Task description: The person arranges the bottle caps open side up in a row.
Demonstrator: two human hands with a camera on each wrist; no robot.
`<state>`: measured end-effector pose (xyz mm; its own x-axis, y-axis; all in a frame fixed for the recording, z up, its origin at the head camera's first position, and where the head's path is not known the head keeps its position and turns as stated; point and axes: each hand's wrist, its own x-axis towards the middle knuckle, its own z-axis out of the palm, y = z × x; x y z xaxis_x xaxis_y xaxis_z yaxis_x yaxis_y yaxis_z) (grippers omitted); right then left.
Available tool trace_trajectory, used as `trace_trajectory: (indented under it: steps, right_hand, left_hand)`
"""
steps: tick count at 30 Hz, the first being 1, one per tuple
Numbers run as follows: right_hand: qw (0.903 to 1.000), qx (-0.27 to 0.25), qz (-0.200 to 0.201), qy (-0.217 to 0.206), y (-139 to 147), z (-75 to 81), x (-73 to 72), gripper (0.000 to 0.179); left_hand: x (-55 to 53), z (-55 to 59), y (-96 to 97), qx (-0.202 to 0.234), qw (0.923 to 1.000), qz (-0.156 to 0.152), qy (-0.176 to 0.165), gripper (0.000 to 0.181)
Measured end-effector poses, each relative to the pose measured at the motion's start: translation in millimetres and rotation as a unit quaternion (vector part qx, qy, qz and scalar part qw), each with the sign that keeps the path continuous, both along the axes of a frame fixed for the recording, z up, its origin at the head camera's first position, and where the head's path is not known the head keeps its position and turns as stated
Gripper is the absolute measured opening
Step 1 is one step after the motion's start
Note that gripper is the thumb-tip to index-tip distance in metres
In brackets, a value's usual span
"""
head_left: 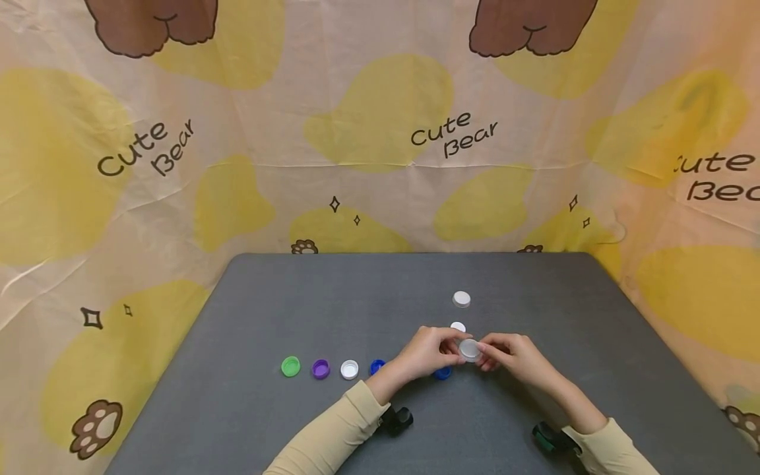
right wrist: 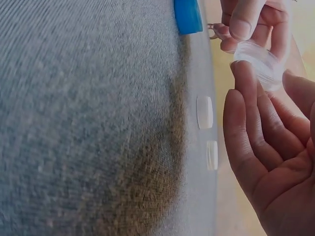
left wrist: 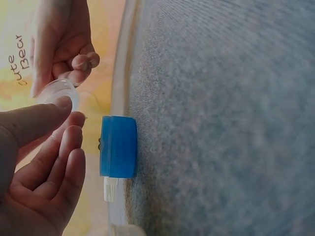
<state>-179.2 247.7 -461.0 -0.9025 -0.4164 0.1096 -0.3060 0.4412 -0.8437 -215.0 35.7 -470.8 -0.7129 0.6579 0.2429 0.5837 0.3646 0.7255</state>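
Both hands hold one round, translucent whitish cap (head_left: 470, 350) raised over the table, at the right of the row of caps. My left hand (head_left: 429, 351) pinches its left edge; in the left wrist view the thumb lies over the clear cap (left wrist: 58, 92). From the opposite side, my right hand (head_left: 522, 356) grips it between thumb and fingers, and the right wrist view shows the cap (right wrist: 261, 65) tilted between the two hands. Just below the left fingers sits a blue cap (head_left: 442, 373) on the table. Right behind the hands is a white cap (head_left: 458, 326), partly covered.
Leftward runs a row with a green cap (head_left: 290, 367), a purple cap (head_left: 320, 369), a white cap (head_left: 349, 369) and another blue cap (head_left: 377, 366) half behind the left wrist. A further white cap (head_left: 461, 299) lies farther back on the grey table (head_left: 332, 297). A printed curtain hangs behind.
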Motion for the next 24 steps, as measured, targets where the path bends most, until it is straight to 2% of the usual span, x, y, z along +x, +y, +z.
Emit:
trace_trajectory:
  steps: [5, 14, 18, 24]
  right_hand:
    - [0.9995, -0.006, -0.008, -0.029, 1, -4.6, -1.8, 0.024]
    - [0.9982, -0.022, -0.012, -0.054, 1, -6.2, -1.3, 0.027]
    - [0.9984, -0.028, -0.001, -0.048, 0, -5.0, 0.8, 0.028]
    - [0.9994, 0.030, -0.007, -0.016, -6, 13.2, 12.2, 0.037]
  left_hand:
    - [0.9, -0.3, -0.4, 0.001, 0.9999, -0.006, 0.010, 0.043]
    - [2.4, 0.9, -0.5, -0.007, 0.9997, -0.002, 0.023, 0.040]
    - [2.4, 2.0, 0.0, -0.023, 0.9993, 0.006, 0.029, 0.037]
    - [0.7, 1.0, 2.2, -0.040, 0.9989, 0.015, 0.019, 0.035]
